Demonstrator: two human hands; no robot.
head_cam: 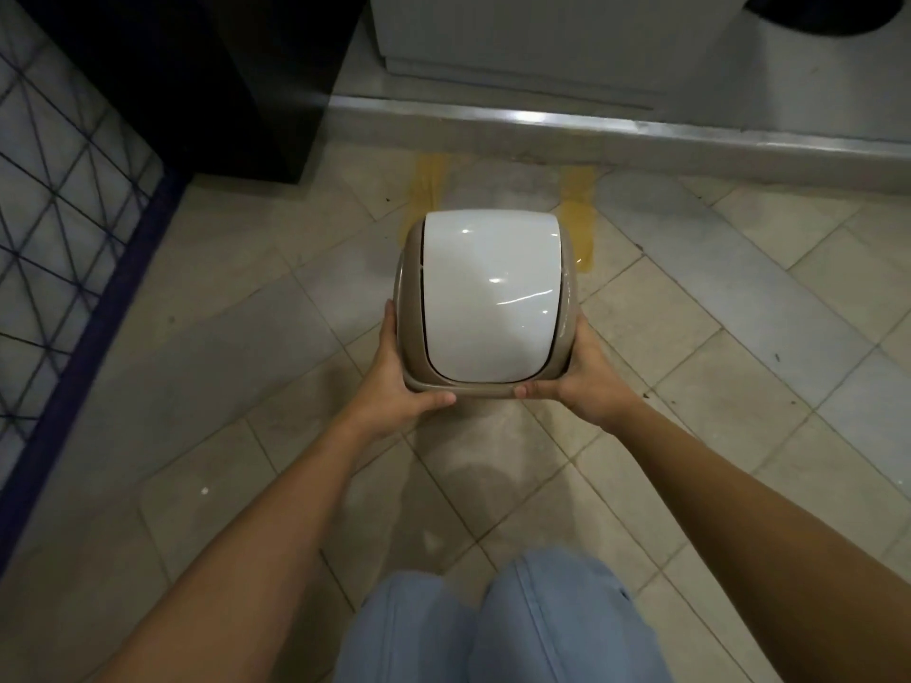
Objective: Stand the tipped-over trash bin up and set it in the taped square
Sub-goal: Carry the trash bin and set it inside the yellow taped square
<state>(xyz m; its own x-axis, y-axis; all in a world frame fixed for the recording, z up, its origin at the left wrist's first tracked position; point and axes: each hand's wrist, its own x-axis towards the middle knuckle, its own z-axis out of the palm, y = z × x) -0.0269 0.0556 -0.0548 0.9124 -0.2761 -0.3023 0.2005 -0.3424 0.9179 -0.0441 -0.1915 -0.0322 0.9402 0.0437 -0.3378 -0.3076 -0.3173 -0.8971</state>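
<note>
The trash bin (488,298) is beige with a glossy white swing lid, seen from above with its lid facing me, upright. My left hand (399,382) grips its left side near the rim, thumb along the front edge. My right hand (581,382) grips the right side the same way. Yellow tape strips (579,214) of the taped square show on the tiled floor beyond the bin, on its left and right; the bin covers the near part of the square. I cannot tell whether the bin touches the floor.
A grey raised step (591,135) runs across behind the tape, with a white appliance (542,37) on it. A black cabinet (222,81) stands at upper left. A blue wire grid panel (64,214) lines the left. My knees in light blue trousers (493,628) are below.
</note>
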